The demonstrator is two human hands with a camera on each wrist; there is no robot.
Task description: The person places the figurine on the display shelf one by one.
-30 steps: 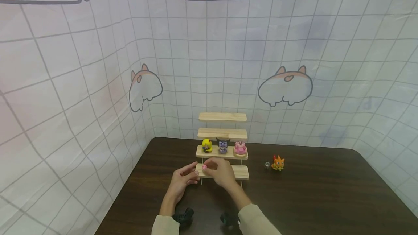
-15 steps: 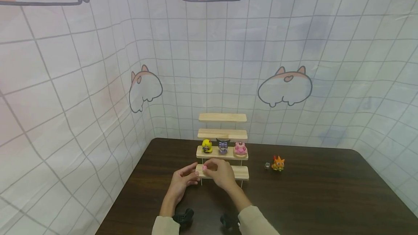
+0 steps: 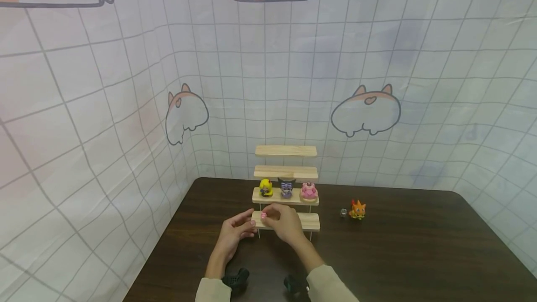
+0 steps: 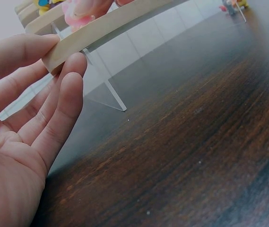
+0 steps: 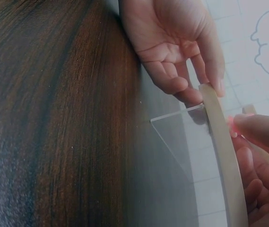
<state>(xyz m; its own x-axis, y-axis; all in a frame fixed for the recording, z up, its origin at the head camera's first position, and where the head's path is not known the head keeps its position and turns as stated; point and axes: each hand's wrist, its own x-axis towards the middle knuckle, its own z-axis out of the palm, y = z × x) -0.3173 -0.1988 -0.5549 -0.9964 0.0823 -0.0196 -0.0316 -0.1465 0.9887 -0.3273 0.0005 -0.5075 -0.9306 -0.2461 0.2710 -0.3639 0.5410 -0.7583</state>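
Observation:
A small pink figurine stands at the left end of the lowest board of a tiered wooden display stand. My right hand pinches it between thumb and fingers; much of it is hidden behind them. In the left wrist view, its pink base sits right at the board's top. My left hand grips the left end of that same board, thumb on top and fingertips underneath. The second board carries a yellow-haired figurine, a purple one with black ears and a pink one.
Right of the stand, an orange spiky figurine and a tiny grey one stand on the dark wooden table. Clear supports hold up the boards. A patterned cloth hangs behind. Black wrist devices show near the sleeves.
Almost nothing differs: both hands keep their places, and the pink figurine in my right fingers shifts at most very slightly to the right.

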